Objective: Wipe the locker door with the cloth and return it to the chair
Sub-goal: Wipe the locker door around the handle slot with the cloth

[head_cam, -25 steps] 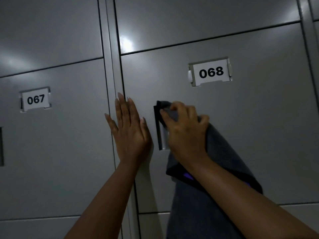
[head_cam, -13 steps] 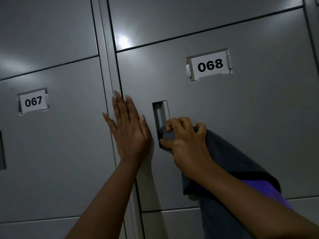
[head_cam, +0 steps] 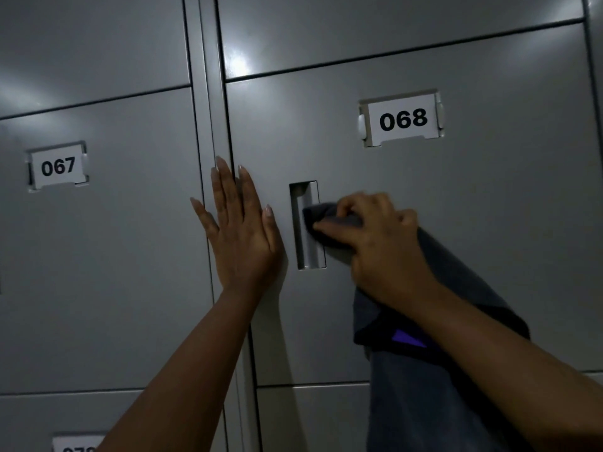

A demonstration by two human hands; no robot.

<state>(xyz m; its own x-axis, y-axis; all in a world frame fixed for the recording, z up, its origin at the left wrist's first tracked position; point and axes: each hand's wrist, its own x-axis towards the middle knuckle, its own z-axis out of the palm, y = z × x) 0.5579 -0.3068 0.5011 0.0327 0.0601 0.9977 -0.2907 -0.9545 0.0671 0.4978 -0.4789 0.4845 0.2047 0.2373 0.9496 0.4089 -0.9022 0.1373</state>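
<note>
The grey locker door [head_cam: 473, 207] carries a white label 068 [head_cam: 403, 119] and a recessed vertical handle slot [head_cam: 306, 225]. My right hand [head_cam: 378, 243] is closed on a dark grey cloth [head_cam: 450, 282] and presses a bunched corner of it against the door at the slot's right edge. The rest of the cloth hangs down under my forearm and shows a purple patch [head_cam: 408, 339]. My left hand [head_cam: 241, 230] lies flat with fingers spread on the door's left edge and the frame. The chair is not in view.
Locker 067 [head_cam: 58, 166] is to the left, past a vertical frame strip [head_cam: 205, 109]. More grey locker doors sit above and below, one with a partly visible label [head_cam: 78, 445] at the bottom left.
My right hand rubbed the cloth down along the handle slot, then came back up to its middle and right edge. My left hand stayed flat on the door edge.
</note>
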